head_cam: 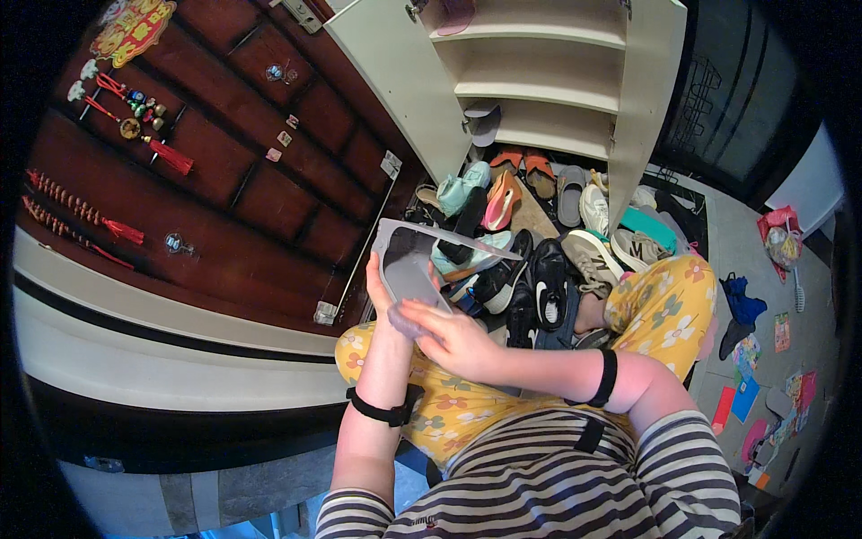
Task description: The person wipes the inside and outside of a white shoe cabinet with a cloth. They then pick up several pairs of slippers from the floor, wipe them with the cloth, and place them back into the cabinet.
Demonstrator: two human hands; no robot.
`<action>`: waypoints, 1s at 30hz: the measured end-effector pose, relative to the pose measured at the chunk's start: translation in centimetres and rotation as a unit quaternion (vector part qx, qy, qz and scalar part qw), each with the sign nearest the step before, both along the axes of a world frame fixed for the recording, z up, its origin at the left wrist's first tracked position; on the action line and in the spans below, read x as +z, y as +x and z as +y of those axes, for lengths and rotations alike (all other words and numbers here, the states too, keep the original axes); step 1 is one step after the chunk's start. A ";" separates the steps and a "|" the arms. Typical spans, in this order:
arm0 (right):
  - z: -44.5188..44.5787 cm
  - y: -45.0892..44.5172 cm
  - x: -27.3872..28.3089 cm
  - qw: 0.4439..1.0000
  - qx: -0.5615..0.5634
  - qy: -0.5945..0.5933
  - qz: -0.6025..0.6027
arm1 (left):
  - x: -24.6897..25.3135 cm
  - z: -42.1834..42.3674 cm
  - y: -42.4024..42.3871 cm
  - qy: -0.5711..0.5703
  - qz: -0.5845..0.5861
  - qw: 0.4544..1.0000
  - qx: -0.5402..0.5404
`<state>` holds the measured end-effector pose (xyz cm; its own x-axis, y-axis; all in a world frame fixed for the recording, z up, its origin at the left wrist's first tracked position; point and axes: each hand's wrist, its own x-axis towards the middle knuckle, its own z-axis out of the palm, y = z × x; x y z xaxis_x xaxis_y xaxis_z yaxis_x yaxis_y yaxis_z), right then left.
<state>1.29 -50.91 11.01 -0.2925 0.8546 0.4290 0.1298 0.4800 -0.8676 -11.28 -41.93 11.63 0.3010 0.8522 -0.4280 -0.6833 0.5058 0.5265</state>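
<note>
My left hand (pixel 378 286) grips a grey plastic shoe holder (pixel 407 266) by its edge and tilts it up in front of my lap. It has an upper and a lower plate, joined at one end. My right hand (pixel 454 337) presses a bunched purple-grey cloth (pixel 406 322) against the holder's near end, close to my left wrist. Just beyond my hands lies a jumble of shoes, among them a black sneaker (pixel 551 283), a mint-green shoe (pixel 465 188) and beige sneakers (pixel 592 263).
An open white shoe cabinet (pixel 539 74) stands ahead, a similar grey holder (pixel 483 122) on its bottom shelf. Its doors swing out on both sides. A dark red door (pixel 269 195) is at left. On the right floor lie blue shoes (pixel 744 296), a plastic bag (pixel 783 244) and scattered papers (pixel 745 397).
</note>
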 end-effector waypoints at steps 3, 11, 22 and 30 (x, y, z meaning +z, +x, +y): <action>-0.9 0.3 0.3 0.999 0.023 -0.030 0.031 | -1.4 1.7 -2.1 0.013 0.064 0.998 -0.001; 0.5 4.1 2.1 0.987 0.075 -0.144 -0.006 | -1.3 4.4 -3.0 0.029 0.157 0.978 0.133; 9.6 6.0 2.5 0.876 -0.264 0.260 -0.309 | -0.4 4.9 -0.6 0.109 0.150 0.977 0.104; 9.0 11.7 -1.7 0.946 -0.258 0.042 -0.190 | 1.0 8.0 -2.0 0.097 0.168 0.947 0.257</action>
<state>13.02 -41.96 9.27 0.0072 0.8933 0.4494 0.6606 0.3331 -0.6728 -13.24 -33.94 12.67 -0.3000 0.9216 -0.2465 -0.5906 0.0235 0.8066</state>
